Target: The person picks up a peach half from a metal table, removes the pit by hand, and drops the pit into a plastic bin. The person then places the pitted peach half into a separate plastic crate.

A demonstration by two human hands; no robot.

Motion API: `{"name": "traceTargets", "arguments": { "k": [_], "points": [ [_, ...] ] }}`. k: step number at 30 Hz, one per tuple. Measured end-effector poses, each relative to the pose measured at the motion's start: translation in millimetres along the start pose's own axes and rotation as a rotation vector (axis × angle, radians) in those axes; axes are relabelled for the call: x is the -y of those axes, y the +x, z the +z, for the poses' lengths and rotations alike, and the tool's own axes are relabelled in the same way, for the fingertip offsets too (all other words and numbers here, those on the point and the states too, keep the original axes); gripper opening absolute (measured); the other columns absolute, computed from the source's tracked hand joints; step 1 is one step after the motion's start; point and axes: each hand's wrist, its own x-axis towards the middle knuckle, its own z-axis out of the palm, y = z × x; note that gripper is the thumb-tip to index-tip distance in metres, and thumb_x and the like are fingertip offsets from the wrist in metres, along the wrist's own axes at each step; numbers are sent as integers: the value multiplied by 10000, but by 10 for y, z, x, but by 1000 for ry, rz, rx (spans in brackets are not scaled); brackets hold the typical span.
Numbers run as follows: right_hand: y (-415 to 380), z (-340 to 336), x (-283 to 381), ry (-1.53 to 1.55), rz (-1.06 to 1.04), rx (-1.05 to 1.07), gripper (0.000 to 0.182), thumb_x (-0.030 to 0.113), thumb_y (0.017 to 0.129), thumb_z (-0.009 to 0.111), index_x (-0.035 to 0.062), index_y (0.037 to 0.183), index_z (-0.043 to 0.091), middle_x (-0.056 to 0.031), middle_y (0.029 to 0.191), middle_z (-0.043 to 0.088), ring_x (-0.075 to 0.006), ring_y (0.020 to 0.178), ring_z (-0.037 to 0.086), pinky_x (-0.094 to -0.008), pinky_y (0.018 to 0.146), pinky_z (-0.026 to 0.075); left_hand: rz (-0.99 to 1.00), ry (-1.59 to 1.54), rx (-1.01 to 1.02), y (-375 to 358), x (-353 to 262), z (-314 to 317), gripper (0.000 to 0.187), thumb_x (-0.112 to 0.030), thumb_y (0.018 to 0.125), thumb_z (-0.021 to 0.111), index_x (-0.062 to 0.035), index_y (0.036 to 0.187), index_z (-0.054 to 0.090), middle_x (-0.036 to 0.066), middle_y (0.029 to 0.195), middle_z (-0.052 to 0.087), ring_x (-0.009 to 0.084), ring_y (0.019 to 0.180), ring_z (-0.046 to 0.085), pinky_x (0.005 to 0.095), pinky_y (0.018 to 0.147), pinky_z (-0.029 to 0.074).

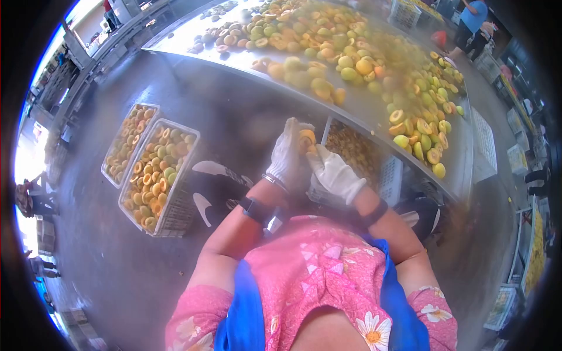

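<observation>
A cut orange-fleshed fruit half [306, 140] is in my gloved left hand [287, 153], whose fingers are wrapped round it. My gloved right hand [338, 174] is closed, its fingertips touching the fruit's lower right side; whether it grips a small tool cannot be made out. Both hands are above the floor, in front of the metal table [374, 121]. Below and behind my right hand, a crate [325, 131] holds many small brown pieces.
Many whole and halved fruits [351, 64] lie on the metal table. Two white crates [190, 175] of halved fruit stand on the floor at left. A white crate [391, 178] is under the table edge. A person in blue [473, 16] stands far right.
</observation>
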Motion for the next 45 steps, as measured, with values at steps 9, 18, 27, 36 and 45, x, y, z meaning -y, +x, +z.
{"name": "traceTargets", "arguments": {
  "k": [9,18,27,36,45],
  "points": [
    [-132,76,-245,301,16,-64,393,416,1020,482,40,1069,586,-168,710,632,-331,644,630,-438,579,473,-80,-23,194,111,22,129,550,-527,1019,412,-41,1037,668,77,926,671,166,878,621,303,811,507],
    [-223,1,-165,819,228,183,378,490,1028,426,138,920,514,46,574,435,-81,348,325,-249,321,248,-70,-475,-116,22,-123,403,547,-509,1004,464,-23,811,622,109,703,629,211,599,609,332,584,534],
    [-409,72,-626,305,-333,-15,419,509,1026,411,117,961,546,57,568,394,-74,406,333,-241,364,266,-74,-31,124,-57,-266,506,623,-563,997,444,-29,768,670,49,657,620,120,579,560,245,542,428],
    [-555,-522,-420,1002,488,388,387,496,1019,448,140,960,589,52,773,526,-51,597,440,-198,549,384,191,-103,521,87,-355,717,498,-455,1018,467,-51,774,628,62,755,658,137,672,612,281,636,502],
    [-466,-429,-845,1743,510,669,441,552,1004,424,135,1001,569,65,592,376,-39,354,282,-225,317,217,-399,-464,231,335,-56,1021,423,-471,1003,507,-74,1134,571,31,936,623,124,789,592,284,653,500]
  ]
}}
